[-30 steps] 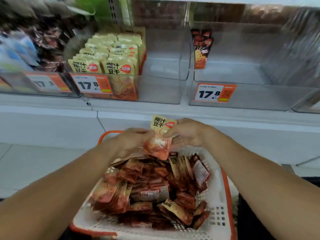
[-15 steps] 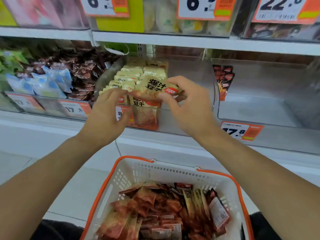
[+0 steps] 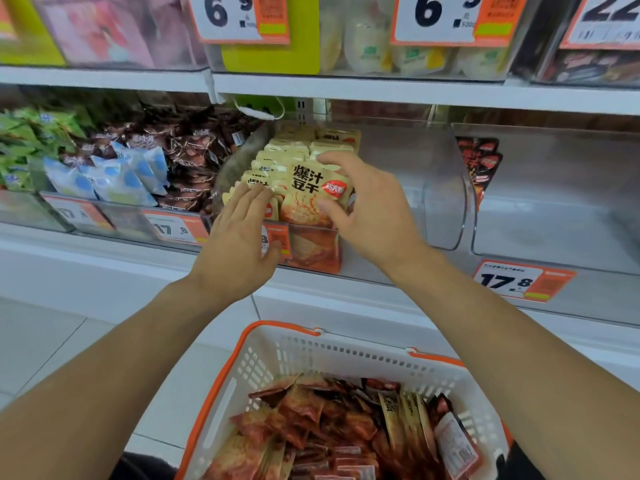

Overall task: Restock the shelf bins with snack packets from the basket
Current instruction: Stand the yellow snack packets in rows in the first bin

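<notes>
one packet (image 3: 313,195) in right hand's (image 3: 367,216) grip

Orange price tags (image 3: 523,281), blue-white packets (image 3: 114,178) — dark brown wrappers (image 3: 194,150)

The front snack packet (image 3: 313,194) reads "爆汁豆干". Right of it, a shelf price tag (image 3: 523,280) reads "17.8". Above it, two upper tags (image 3: 242,15) read "6.9".

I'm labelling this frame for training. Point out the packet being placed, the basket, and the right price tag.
snack packet (image 3: 313,192), head view, printed front.
basket (image 3: 332,355), head view, white far wall.
17.8 price tag (image 3: 509,282), head view, white number area.
</notes>
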The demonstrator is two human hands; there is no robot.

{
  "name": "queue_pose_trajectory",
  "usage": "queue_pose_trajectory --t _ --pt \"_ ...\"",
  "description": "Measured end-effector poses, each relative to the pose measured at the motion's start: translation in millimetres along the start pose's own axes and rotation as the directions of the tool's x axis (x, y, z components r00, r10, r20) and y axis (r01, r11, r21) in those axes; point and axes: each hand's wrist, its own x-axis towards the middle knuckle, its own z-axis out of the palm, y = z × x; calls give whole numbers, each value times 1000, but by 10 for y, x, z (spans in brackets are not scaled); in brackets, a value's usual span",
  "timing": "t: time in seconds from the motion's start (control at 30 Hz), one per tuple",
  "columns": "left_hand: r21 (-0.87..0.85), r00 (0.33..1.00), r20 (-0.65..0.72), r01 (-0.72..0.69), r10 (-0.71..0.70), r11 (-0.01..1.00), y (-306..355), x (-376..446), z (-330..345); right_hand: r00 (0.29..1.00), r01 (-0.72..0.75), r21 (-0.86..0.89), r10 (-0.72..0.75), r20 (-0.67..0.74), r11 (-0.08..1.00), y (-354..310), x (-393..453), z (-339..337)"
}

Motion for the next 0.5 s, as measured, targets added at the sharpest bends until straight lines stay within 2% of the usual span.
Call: queue_pose_trajectory --t 0.2,0.5 --pt "-64 1000 -6 28 -28 998 28 15 -38 993 -66 -39 70 91 997 11 18 116" --pt "-102 996 3 85 -85 991 58 64 -29 984 -79 -114 96 152 990 -14 97 170"
